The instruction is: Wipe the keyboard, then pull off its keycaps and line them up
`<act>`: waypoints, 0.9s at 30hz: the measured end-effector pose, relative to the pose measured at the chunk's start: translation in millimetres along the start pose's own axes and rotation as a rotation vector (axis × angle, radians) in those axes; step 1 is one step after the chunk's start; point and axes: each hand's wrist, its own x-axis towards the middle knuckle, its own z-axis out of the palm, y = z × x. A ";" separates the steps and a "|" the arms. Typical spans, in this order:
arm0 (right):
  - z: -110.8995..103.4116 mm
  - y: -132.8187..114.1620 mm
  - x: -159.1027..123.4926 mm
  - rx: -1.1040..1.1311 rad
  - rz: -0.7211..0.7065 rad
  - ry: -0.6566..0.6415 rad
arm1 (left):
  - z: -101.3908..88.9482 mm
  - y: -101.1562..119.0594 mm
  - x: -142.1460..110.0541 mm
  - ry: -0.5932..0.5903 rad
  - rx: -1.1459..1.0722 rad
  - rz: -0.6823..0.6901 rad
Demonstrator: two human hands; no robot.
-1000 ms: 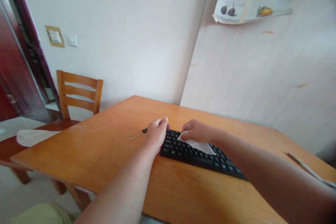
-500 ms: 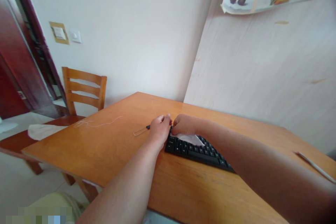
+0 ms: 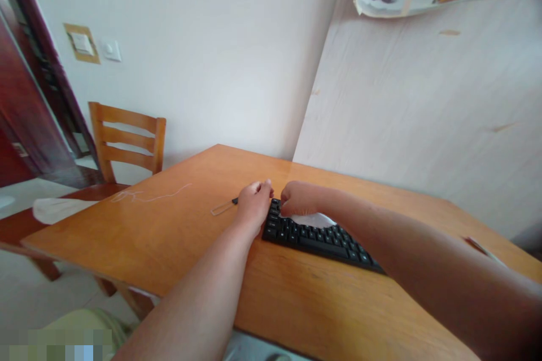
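Black rectangular keyboard point(image 3: 322, 245) on orange-brown wooden tabletop point(image 3: 169, 231), its left end beside left hand point(image 3: 254, 203). Left fingers curled at that end; grip cannot be told. Right hand point(image 3: 298, 200) over the keys, fingers closed on thin white cloth or tissue point(image 3: 315, 220). Left of left hand: thin wire-like loop with black end point(image 3: 222, 208). Farther left, pale tangled thread point(image 3: 152, 198).

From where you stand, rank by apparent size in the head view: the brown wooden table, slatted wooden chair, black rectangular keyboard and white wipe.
1. Table
2. Chair
3. Keyboard, partly covered
4. Wipe, partly hidden
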 end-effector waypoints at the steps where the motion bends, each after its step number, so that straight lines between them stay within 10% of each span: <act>1: 0.2 1.0 -1.3 -0.002 0.004 0.000 | 0.0 0.2 -0.4 0.002 0.003 0.002; 27: -0.5 27.5 -38.4 -0.111 0.071 -0.025 | 1.5 -2.7 -3.6 -0.058 0.019 -0.007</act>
